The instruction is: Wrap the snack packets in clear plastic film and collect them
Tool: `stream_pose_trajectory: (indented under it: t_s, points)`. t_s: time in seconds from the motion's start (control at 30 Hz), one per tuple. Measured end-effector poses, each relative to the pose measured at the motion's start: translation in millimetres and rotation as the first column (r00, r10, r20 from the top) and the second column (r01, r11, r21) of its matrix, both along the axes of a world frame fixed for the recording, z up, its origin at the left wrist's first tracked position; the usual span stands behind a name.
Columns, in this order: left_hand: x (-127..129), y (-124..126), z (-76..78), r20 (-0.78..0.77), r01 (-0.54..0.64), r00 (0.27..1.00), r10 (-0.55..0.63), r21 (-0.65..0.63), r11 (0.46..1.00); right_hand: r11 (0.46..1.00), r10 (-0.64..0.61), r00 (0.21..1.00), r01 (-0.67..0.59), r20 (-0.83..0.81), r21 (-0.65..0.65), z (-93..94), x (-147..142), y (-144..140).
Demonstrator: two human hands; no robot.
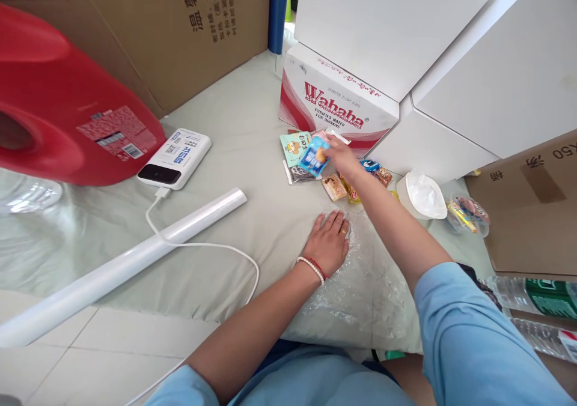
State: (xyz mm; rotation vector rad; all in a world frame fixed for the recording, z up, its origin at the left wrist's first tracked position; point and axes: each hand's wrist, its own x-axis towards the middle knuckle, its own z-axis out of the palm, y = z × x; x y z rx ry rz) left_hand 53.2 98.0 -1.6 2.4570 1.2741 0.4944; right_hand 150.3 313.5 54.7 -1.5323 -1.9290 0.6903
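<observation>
My right hand reaches to the far side of the covered surface, its fingers closed on the edge of a blue snack packet. Under and around that packet lie a mint-green packet with a cartoon animal and a dark-patterned packet. Nearer to me are a wrapped brown snack, a yellow wrapper and a blue-and-brown packet. My left hand lies flat with its fingers stretched out, at the edge of a clear plastic sheet or bag.
Behind the packets stands a Wahaha water carton. To the right are a white lined tub and a clear container of snacks. At left lie a white power bank with its cable, a long white tube and a red jug.
</observation>
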Motion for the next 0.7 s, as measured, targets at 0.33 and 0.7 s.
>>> stream_pose_trajectory:
  t_s: [0.33, 0.7]
  points:
    - [0, 0, 0.6, 0.017, 0.013, 1.0, -0.012, -0.015, 1.0, 0.905, 0.404, 0.857, -0.425, 0.32, -0.003, -12.3, -16, -34]
    - [0, 0, 1.0, 0.016, 0.009, 1.0, -0.009, -0.021, 1.0, 1.0, 0.015, 0.958, -0.022, 0.285, 0.02, 2.4, 63, 4]
